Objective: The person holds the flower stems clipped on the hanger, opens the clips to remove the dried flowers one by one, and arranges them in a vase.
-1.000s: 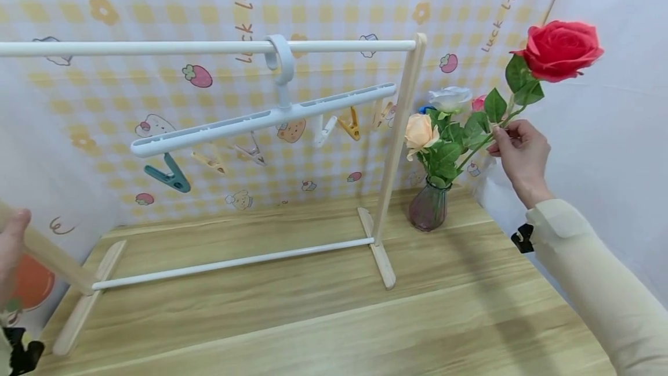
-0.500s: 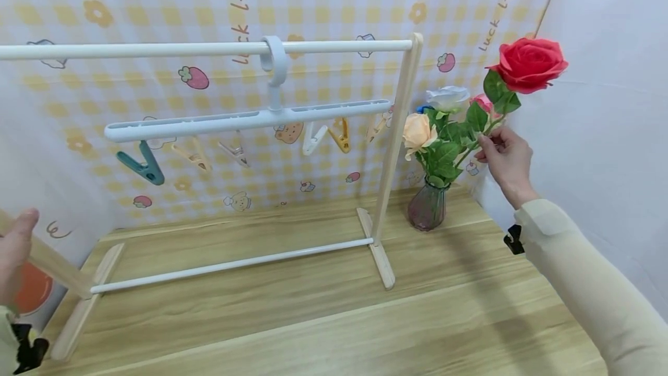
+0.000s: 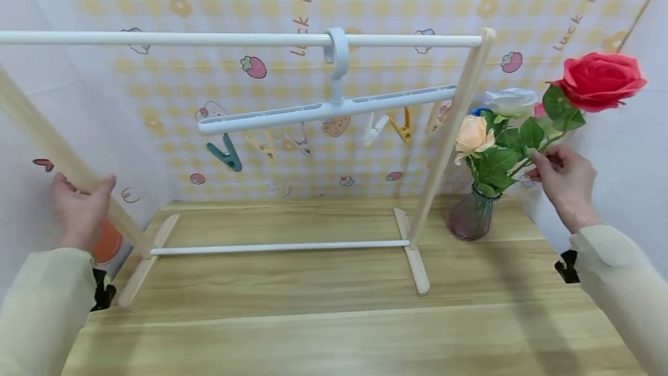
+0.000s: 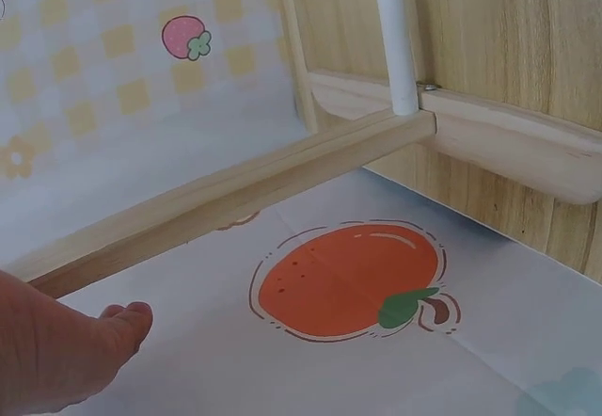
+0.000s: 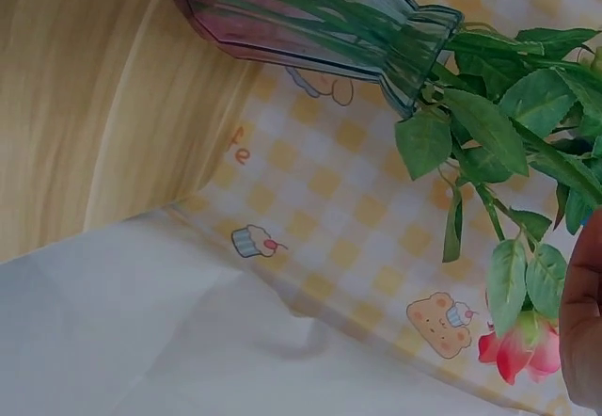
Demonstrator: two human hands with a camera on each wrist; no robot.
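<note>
Pinching red rose (image 3: 600, 79) stem with right hand (image 3: 566, 184) fingers beside glass vase (image 3: 471, 217) near table's back right corner; left hand (image 3: 78, 212) fingers curling round rack's wooden post (image 3: 62, 158).

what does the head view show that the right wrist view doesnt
Only the head view shows the red rose whose stem the right hand pinches, the left hand gripping the rack's wooden post, and the hanger with clips. Only the right wrist view shows a small pink bud low among the leaves. Both show the glass vase on the wooden table.
</note>
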